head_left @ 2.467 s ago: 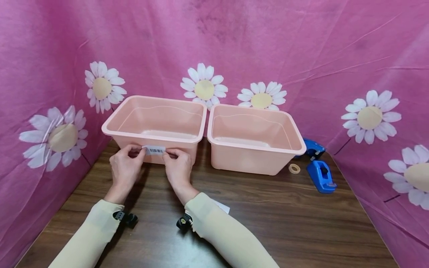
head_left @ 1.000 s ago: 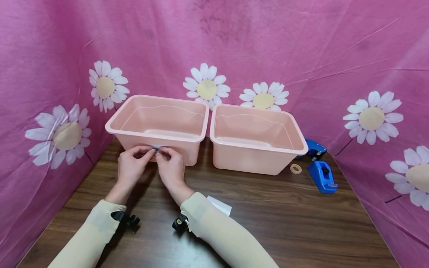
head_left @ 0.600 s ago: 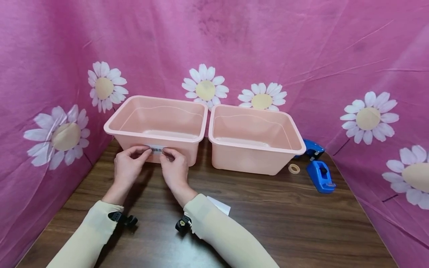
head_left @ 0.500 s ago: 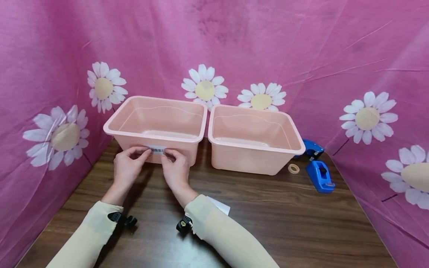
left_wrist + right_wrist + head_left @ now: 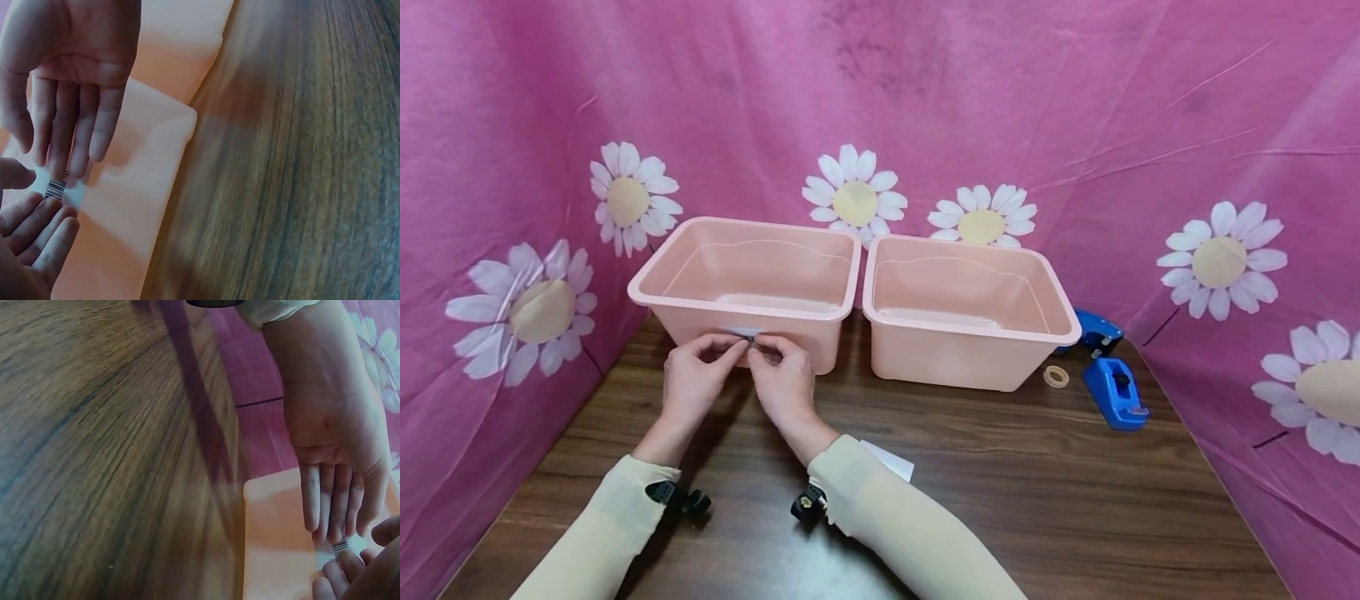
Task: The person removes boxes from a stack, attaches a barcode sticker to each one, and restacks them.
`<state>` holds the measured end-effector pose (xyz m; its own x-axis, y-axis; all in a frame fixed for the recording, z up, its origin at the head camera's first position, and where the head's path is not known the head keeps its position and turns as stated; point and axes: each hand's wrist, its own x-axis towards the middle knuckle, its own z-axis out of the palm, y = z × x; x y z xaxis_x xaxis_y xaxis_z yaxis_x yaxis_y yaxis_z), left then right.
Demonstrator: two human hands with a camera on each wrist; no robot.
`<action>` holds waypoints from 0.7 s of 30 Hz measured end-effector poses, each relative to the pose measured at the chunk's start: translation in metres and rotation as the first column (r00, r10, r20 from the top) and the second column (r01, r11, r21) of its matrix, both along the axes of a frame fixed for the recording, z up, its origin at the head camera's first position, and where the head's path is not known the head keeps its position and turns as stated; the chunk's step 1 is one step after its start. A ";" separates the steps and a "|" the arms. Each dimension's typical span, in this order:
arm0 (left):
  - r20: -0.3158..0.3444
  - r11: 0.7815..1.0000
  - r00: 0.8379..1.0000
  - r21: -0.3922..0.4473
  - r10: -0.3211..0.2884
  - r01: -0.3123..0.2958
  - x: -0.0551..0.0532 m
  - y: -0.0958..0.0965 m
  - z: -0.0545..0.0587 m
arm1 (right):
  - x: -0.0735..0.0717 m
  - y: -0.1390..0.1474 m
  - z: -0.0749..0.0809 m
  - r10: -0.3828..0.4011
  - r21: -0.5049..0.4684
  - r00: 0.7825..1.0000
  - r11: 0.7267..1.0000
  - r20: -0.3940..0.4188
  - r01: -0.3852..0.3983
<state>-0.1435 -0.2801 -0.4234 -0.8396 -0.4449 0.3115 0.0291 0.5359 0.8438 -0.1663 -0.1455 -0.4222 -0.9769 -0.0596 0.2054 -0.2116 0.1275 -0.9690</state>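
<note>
A white barcode label [image 5: 742, 331] lies against the front wall of the left pink bin [image 5: 715, 315], just below its rim. My left hand [image 5: 692, 379] and right hand [image 5: 784, 383] meet over the label's middle, fingertips almost together, hiding most of it in the head view. The left wrist view shows barcode bars [image 5: 56, 186] between the two sets of fingertips. There the right hand [image 5: 78, 75] reaches down with long, straight fingers, while the left hand [image 5: 31, 244] touches from the opposite side. Fingers of both hands press the label to the plastic.
A second pink bin [image 5: 951, 354] stands close beside the first. To its right are a tape roll [image 5: 1056, 377], a blue tape dispenser [image 5: 1116, 393] and another blue tool [image 5: 1099, 332], partly hidden. White paper [image 5: 889, 460] lies by the right sleeve. A pink flowered cloth [image 5: 1112, 100] hangs behind.
Half a second ago the fingertips were at the label's two ends with the barcode showing between them. Both hands have since slid inward to its middle. The bins have stayed put.
</note>
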 end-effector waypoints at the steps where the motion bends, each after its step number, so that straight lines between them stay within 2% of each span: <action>1: 0.002 1.000 1.000 0.003 -0.004 0.004 0.000 0.000 0.000 | 0.000 -0.001 0.001 0.006 -0.001 1.000 1.000 -0.005 -0.006; 2: 0.004 1.000 1.000 0.005 -0.009 0.009 0.000 0.000 -0.001 | -0.003 -0.004 -0.004 -0.003 0.018 0.999 1.000 -0.033 0.003; 4: 0.010 1.000 1.000 0.003 -0.016 0.016 0.000 -0.001 -0.002 | -0.001 -0.003 0.001 0.011 0.012 1.000 1.000 -0.022 -0.011; 8: 0.022 1.000 1.000 -0.001 -0.018 0.018 0.000 -0.001 -0.003 | -0.003 -0.007 0.001 0.001 0.044 0.998 0.999 -0.065 0.002; 9: 0.023 1.000 1.000 0.002 -0.019 0.019 0.000 -0.002 -0.003 | 0.000 -0.005 0.007 0.011 0.032 0.999 0.999 -0.048 -0.010; 11: 0.023 1.000 1.000 0.011 -0.021 0.021 0.000 -0.002 -0.002 | -0.001 -0.006 0.006 0.005 0.042 0.999 0.999 -0.053 -0.003; 12: 0.020 1.000 1.000 0.015 -0.023 0.022 0.000 -0.002 -0.002 | -0.005 -0.009 0.000 -0.008 0.062 0.998 0.998 -0.070 0.013; 15: 0.011 0.999 1.000 0.028 -0.029 0.029 -0.001 -0.002 -0.001 | -0.006 -0.009 -0.003 -0.002 0.060 0.998 0.998 -0.055 0.005; 17: 0.009 0.999 0.999 0.035 -0.033 0.033 -0.001 -0.002 0.000 | -0.015 -0.014 -0.017 -0.023 0.088 0.996 0.996 -0.086 0.031; 19: 0.004 0.999 1.000 0.044 -0.031 0.031 -0.002 -0.003 0.000 | -0.014 -0.012 -0.016 -0.006 0.064 0.999 0.998 -0.051 0.009; 21: 0.003 0.999 1.000 0.046 -0.023 0.023 -0.002 -0.003 0.000 | -0.018 -0.014 -0.025 -0.013 0.071 0.998 0.997 -0.057 0.017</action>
<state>-0.1454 -0.2835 -0.4230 -0.8506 -0.4396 0.2884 0.0382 0.4954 0.8678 -0.1847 -0.1591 -0.4473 -0.9646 -0.0618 0.2565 -0.2637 0.1995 -0.9438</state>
